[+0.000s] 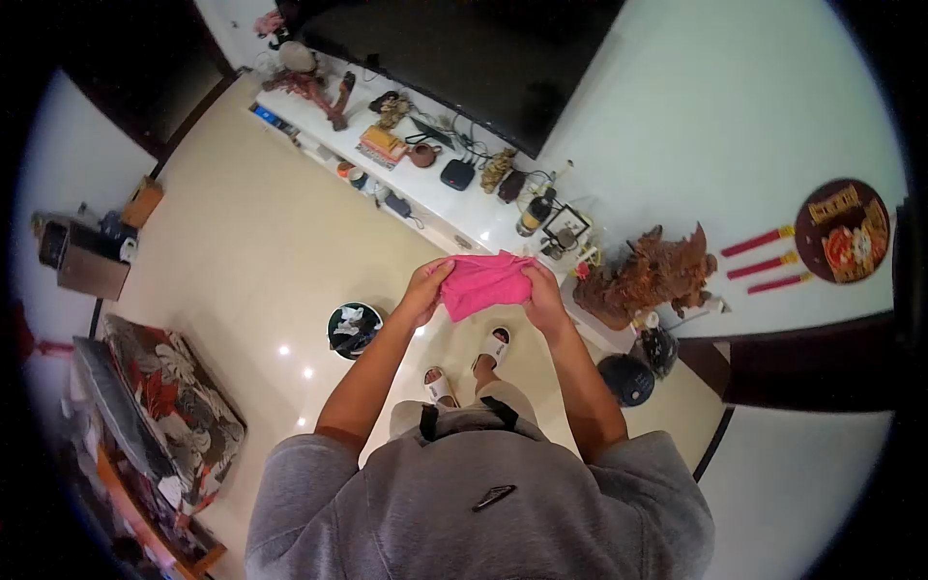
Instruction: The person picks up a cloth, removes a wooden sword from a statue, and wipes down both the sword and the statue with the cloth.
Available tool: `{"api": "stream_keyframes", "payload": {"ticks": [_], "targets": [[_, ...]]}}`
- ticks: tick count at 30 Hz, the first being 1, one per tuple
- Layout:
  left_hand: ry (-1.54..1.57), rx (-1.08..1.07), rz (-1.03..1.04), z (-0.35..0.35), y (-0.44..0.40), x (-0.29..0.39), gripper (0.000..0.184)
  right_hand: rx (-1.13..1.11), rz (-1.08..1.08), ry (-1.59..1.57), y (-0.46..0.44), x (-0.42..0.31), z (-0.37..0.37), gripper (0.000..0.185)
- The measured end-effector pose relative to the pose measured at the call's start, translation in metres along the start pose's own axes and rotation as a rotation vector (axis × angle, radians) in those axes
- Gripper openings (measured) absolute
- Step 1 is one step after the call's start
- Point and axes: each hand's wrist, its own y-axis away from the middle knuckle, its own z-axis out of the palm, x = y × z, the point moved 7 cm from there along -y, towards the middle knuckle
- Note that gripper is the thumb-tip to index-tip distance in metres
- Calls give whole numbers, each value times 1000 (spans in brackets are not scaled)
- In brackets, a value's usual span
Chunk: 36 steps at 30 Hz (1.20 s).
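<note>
A pink cloth [486, 286], folded over, is stretched between my two hands in front of my body. My left hand [423, 291] grips its left edge, thumb on top. On the other side my right hand [546, 301] holds the right edge, its thumb also on the cloth. The fingers under the cloth are partly hidden. Below my left forearm, on the floor, stands a round bin [340, 346] with crumpled dark and white items inside.
A long white TV cabinet [440, 205] runs along the wall, bearing a bottle [535, 212], a teapot [422, 155], a black box [457, 175] and ornaments. A large carved wood piece [646, 275] stands at its right end. A patterned sofa seat [184, 406] is at left.
</note>
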Motion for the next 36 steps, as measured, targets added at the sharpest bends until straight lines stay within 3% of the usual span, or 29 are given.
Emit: {"api": "stream_keyframes", "payload": {"ticks": [1, 4, 7, 10, 13, 16, 17, 18, 19, 21, 22, 25, 28, 31, 32, 35, 36], "targets": [[127, -63, -65, 12, 5, -7, 40, 38, 3, -42, 12, -1, -2, 25], [183, -227, 7, 51, 8, -26, 57, 75, -32, -38, 34, -14, -19, 27], [-63, -151, -14, 72, 9, -57, 66, 40, -56, 72, 66, -30, -29, 26], [-65, -34, -113, 77, -9, -89, 51, 101, 39, 169, 84, -36, -58, 27], [-160, -2, -113, 86, -31, -115, 41, 435, 147, 243, 93, -28, -135, 25], [-143, -23, -57, 133, -39, -115, 36, 308, -176, -3, 115, -52, -136, 24], [-117, -23, -54, 147, -35, -117, 35, 351, -146, -31, 123, -50, -149, 23], [-71, -71, -190, 147, -47, -137, 35, 393, -116, -61, 131, -50, -164, 22], [-194, -35, -219, 144, -52, -155, 35, 432, -90, -88, 137, -51, -183, 22], [-444, 23, -251, 148, -63, -179, 34, 419, -158, -20, 137, -47, -226, 22], [-517, 4, -289, 158, -62, -184, 43, 416, -184, 12, 135, -44, -249, 22], [-531, -30, -243, 213, -58, -198, 48, 492, -282, 402, 131, -57, -279, 28], [-300, -305, -231, 300, -50, -218, 50, 461, -380, 413, 137, -78, -239, 34], [-527, -330, -137, 328, -58, -233, 50, 593, -485, -9, 147, -97, -274, 43], [-522, -356, -61, 334, -60, -233, 50, 626, -431, -49, 154, -102, -291, 40], [-1330, -373, 523, 361, -64, -211, 52, 661, -395, -85, 150, -107, -347, 36], [-1367, -360, 569, 365, -73, -209, 60, 681, -453, -43, 150, -121, -360, 35]]}}
